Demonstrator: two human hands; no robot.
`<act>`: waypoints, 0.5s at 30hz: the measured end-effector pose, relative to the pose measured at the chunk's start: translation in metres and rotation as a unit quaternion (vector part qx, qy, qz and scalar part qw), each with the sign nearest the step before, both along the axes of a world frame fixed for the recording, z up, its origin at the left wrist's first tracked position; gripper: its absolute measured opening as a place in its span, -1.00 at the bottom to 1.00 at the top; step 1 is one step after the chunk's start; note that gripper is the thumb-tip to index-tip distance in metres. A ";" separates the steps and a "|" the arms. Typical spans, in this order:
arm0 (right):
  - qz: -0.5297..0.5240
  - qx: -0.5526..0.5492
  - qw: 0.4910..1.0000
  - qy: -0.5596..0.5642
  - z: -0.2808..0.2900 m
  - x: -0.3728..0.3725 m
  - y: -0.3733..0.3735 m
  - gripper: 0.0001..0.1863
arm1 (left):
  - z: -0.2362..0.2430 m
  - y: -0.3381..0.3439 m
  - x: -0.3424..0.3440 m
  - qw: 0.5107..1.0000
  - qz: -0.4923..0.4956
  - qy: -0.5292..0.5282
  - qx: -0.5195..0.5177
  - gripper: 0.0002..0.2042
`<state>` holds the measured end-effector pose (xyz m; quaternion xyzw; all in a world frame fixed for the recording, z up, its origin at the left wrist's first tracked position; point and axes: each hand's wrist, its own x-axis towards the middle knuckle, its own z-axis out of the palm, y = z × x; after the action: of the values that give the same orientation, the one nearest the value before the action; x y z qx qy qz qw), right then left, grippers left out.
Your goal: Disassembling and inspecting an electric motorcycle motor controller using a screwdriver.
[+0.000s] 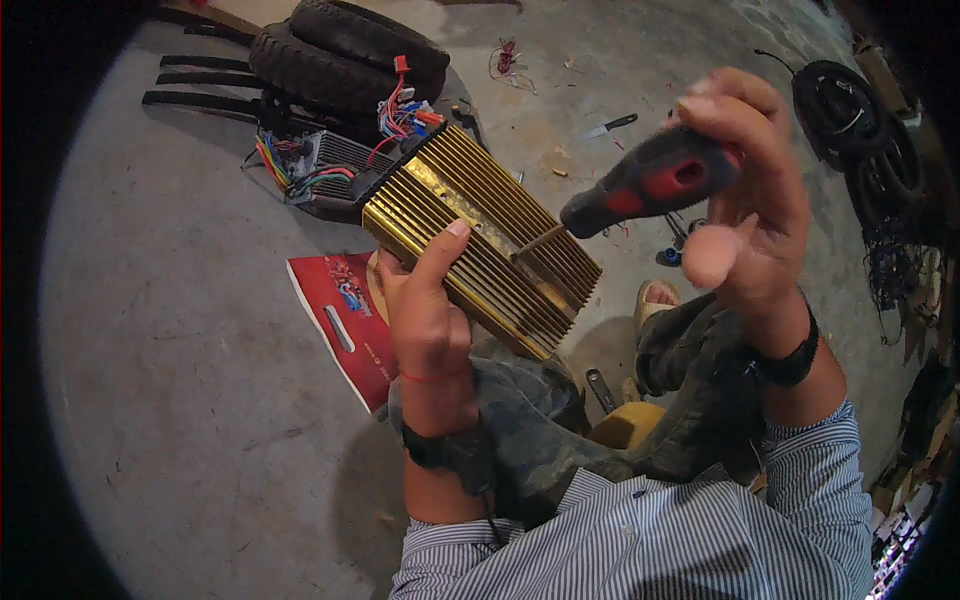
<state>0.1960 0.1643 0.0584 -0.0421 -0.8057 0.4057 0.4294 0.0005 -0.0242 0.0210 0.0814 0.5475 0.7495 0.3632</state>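
My left hand (432, 325) grips the near side of a gold, finned motor controller (478, 268), thumb across its ribs and the other fingers underneath. The controller is tilted above my lap. In my right hand (765, 190) is a screwdriver (640, 190) with a black and red handle. My fingers hold the handle's back end, and the thumb stands away from it. The screwdriver's shaft slants down to the flat strip between the fins; its tip seems to touch there, but the screw is too small to make out. Coloured wires (400, 118) come out of the controller's far end.
Behind the controller lie a silver finned controller (345, 155) with wires and black tyres (345, 55). A red bag (340, 320) lies at left. A knife (610, 126) lies on the concrete floor. Black tubes (840, 110) are coiled at the far right. A wrench (600, 390) is near my legs.
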 end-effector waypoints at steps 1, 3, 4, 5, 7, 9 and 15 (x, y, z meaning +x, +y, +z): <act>-0.013 0.013 1.000 -0.010 0.000 0.002 -0.002 -0.34 | -0.003 -0.002 -0.003 0.999 -0.023 0.026 -0.013 -0.66; -0.024 0.005 1.000 -0.017 -0.001 0.004 -0.005 -0.33 | -0.005 -0.003 -0.004 0.998 -0.035 0.050 -0.026 -0.65; -0.009 -0.022 1.000 0.000 -0.001 0.001 -0.008 -0.32 | -0.005 -0.003 -0.003 0.998 -0.025 0.048 -0.024 -0.65; 0.006 -0.048 0.999 0.017 0.000 -0.001 -0.011 -0.32 | -0.005 -0.003 -0.002 0.999 -0.014 0.045 -0.022 -0.65; 0.060 -0.107 0.991 0.052 0.003 -0.008 -0.016 -0.30 | -0.005 -0.004 -0.003 0.999 -0.016 0.034 -0.018 -0.65; 0.098 -0.159 0.982 0.039 0.008 -0.005 -0.021 -0.30 | -0.008 -0.006 -0.007 0.999 -0.015 0.031 -0.018 -0.65; -0.031 0.029 0.998 -0.036 0.007 -0.003 -0.007 -0.35 | -0.011 -0.004 -0.007 0.999 -0.006 0.024 -0.021 -0.64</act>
<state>0.1928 0.1577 0.0658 -0.0697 -0.8304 0.3670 0.4134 -0.0063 -0.0279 0.0096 0.0946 0.5710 0.7335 0.3564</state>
